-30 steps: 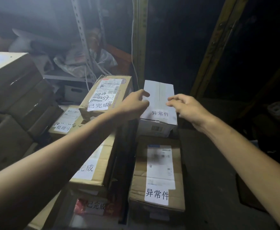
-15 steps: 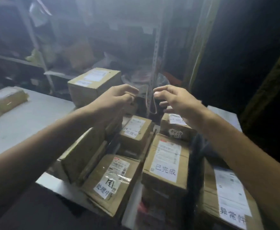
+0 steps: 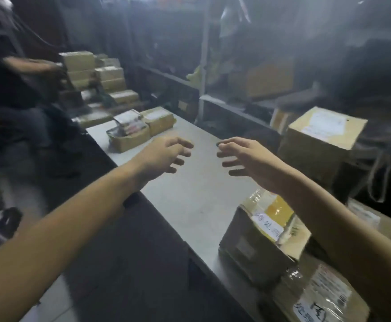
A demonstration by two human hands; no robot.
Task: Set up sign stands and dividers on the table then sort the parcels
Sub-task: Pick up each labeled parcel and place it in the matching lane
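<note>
Head view: taped parcels (image 3: pixel 263 238) on table (image 3: pixel 190 196)

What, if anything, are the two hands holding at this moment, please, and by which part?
Nothing is held. The left hand and right hand hover open, fingers spread, above a bare stretch of the table, touching no parcel.
</note>
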